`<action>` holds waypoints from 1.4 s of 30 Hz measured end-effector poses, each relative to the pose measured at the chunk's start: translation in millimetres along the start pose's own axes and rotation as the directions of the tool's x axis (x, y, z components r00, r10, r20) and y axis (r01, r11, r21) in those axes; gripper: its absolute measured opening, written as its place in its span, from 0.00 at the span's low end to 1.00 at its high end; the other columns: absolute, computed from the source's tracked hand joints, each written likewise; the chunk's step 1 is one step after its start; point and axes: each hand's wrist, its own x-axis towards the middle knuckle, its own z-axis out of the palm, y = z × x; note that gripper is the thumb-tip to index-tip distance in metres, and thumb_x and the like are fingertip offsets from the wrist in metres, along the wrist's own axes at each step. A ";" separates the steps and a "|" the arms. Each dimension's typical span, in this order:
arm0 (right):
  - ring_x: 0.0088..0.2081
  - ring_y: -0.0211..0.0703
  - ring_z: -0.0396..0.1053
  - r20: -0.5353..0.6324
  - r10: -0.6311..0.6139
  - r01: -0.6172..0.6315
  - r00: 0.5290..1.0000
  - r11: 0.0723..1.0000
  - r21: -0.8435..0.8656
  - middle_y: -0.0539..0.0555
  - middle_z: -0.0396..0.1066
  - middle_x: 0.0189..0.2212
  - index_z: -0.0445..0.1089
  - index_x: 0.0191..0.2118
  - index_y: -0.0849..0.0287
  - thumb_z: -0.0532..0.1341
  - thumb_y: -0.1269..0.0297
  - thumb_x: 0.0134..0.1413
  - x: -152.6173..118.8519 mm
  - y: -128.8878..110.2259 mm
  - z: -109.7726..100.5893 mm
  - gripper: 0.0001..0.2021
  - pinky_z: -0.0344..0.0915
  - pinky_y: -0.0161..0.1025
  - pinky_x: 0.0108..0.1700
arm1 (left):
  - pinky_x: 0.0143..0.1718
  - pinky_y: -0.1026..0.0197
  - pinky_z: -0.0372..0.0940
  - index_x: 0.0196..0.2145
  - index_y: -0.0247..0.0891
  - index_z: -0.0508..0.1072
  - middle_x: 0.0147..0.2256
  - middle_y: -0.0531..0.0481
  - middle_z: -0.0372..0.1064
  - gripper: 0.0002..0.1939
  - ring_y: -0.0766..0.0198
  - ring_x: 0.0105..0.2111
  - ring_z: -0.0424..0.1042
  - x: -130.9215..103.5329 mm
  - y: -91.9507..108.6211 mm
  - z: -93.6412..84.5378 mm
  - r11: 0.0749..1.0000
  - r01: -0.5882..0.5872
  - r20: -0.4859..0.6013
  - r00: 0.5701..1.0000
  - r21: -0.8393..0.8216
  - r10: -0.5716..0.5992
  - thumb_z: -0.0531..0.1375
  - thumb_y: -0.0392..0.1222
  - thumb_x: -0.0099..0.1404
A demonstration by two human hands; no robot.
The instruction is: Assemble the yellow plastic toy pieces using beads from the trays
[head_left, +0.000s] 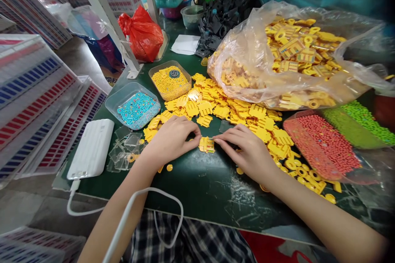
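A small yellow plastic piece (206, 145) with rows of coloured beads lies between my hands, just above the green tabletop. My left hand (174, 139) pinches its left edge between thumb and forefinger. At its upper right edge, the thumb and fingertips of my right hand (248, 150) close on it; whether something thin is also between them I cannot make out. Behind both hands spreads a heap of flat yellow pieces (222, 107). Yellow rings and small parts (304, 172) lie beside my right forearm. Clear plastic squares (125, 150) lie left of my left wrist.
Tubs of blue beads (135, 109), yellow beads (169, 82) and red beads (327, 144) surround the heap. A big clear bag (247, 70) of yellow parts stands behind. A white power bank (92, 148) sits left, its cable (138, 193) looping over my left forearm. Black parts (222, 16) are piled farther back.
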 end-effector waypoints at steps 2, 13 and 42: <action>0.37 0.45 0.69 -0.028 0.071 -0.067 0.997 0.990 0.120 0.55 0.77 0.33 0.77 0.37 0.56 0.57 0.60 0.63 2.6 -1.5 -4.1 0.12 0.67 0.44 0.41 | 0.43 0.54 0.61 0.32 0.37 0.72 0.34 0.49 0.74 0.11 0.57 0.37 0.71 -0.3 -3.5 0.1 0.999 0.027 -0.039 0.999 0.021 -0.026 0.53 0.41 0.69; 0.43 0.41 0.75 0.270 0.512 -0.468 0.816 0.309 0.828 0.56 0.77 0.44 0.75 0.41 0.55 0.61 0.56 0.59 27.9 4.3 -39.7 0.11 0.73 0.38 0.38 | 0.42 0.54 0.65 0.34 0.39 0.68 0.34 0.45 0.73 0.15 0.55 0.38 0.72 1.6 -17.2 2.1 0.999 -0.042 -0.161 0.986 -0.017 0.039 0.46 0.47 0.71; 0.45 0.46 0.70 -0.333 0.650 -0.728 0.683 0.643 -0.239 0.59 0.74 0.44 0.72 0.43 0.63 0.60 0.63 0.60 -44.3 119.0 -191.6 0.10 0.65 0.46 0.50 | 0.51 0.51 0.58 0.35 0.40 0.74 0.37 0.49 0.77 0.15 0.58 0.39 0.73 -0.2 -23.7 6.4 0.999 0.005 -0.079 0.997 0.045 -0.001 0.51 0.49 0.69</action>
